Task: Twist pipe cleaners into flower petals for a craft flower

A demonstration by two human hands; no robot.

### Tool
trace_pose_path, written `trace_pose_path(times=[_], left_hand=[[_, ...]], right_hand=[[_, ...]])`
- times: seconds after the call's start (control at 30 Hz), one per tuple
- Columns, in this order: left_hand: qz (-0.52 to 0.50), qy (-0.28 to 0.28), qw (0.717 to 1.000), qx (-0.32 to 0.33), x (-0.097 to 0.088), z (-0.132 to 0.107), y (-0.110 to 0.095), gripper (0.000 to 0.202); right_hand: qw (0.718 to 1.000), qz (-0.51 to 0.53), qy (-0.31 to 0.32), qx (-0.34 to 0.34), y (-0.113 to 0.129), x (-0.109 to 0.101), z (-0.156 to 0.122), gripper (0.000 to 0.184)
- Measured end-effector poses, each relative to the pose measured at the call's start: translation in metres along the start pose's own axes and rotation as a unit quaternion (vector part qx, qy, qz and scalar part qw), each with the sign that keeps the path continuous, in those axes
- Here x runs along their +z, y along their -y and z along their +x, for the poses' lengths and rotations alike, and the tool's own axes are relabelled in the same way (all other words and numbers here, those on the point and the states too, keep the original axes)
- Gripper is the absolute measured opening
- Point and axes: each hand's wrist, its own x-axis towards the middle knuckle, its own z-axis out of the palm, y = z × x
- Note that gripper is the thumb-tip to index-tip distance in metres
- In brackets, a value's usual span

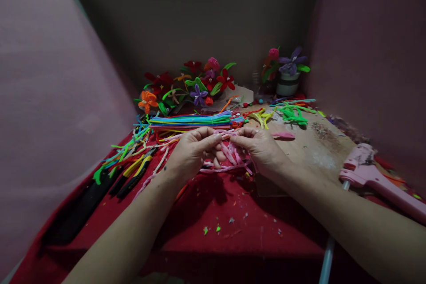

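Note:
Both my hands meet over the middle of a red cloth (pixel 233 213). My left hand (pixel 195 151) and my right hand (pixel 261 148) each pinch the same bundle of pink pipe cleaners (pixel 233 157), fingers closed on it. The pink strands loop down between my hands and trail toward the left across the cloth. Just beyond my fingers lies a flat bundle of multicoloured pipe cleaners (pixel 193 120).
Finished pipe-cleaner flowers (pixel 193 86) lie at the back, and a potted one (pixel 288 71) stands at back right. Green pieces (pixel 293 115) lie on a wooden board (pixel 316 146). A pink glue gun (pixel 372 177) rests at right. Yellow-handled pliers (pixel 135 173) lie at left.

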Motion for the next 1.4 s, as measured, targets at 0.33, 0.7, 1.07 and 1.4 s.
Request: trace_pose_path(times=[0.33,0.7,1.07,1.4], left_hand=[[0.06,-0.068,0.992,0.084,0.006,0.0,-0.001,0.016],[0.119,-0.098,0.981,0.121,0.015,-0.006,0.001,0.015],[0.239,-0.022,0.969,0.066,0.016,-0.005,0.008,0.021],[0.164,-0.026,0.986,0.016,0.012,0.001,0.01,0.019]], right_hand=[[1.0,0.003,0.022,-0.001,0.002,0.005,-0.004,0.024],[1.0,-0.016,0.009,0.015,-0.001,0.004,-0.002,0.021],[0.997,0.043,0.002,0.058,-0.005,-0.002,0.003,0.018],[0.996,0.071,0.014,0.053,-0.003,0.0,0.001,0.011]])
